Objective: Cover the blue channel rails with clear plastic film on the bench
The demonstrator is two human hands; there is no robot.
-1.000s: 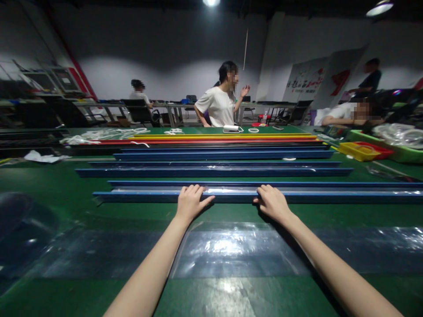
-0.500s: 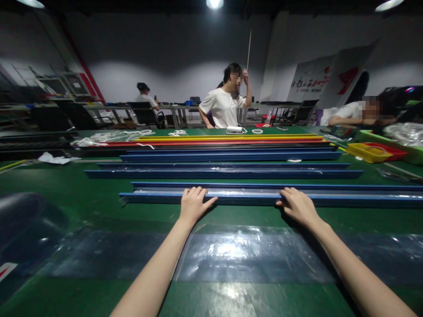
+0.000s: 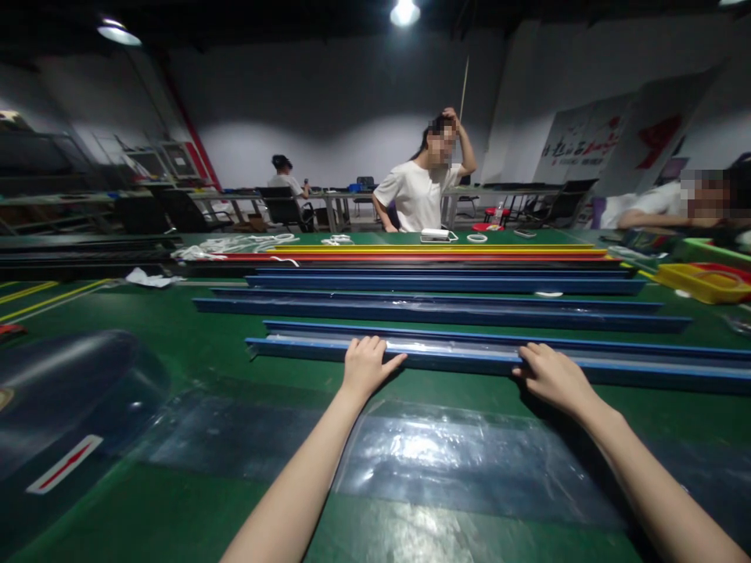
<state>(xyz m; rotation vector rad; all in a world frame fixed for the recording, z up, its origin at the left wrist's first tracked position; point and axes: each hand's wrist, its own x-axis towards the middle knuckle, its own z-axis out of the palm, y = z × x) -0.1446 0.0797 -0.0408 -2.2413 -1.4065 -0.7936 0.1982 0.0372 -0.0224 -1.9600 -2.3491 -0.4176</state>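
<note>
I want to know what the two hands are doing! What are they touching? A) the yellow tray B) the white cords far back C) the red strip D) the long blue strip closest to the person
D: the left hand and the right hand both rest on the nearest long blue strip, which lies across the green table, fingers laid over its near edge.

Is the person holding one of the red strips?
No, the left hand and the right hand both rest on the nearest blue strip; the red strip lies far back, untouched.
</note>
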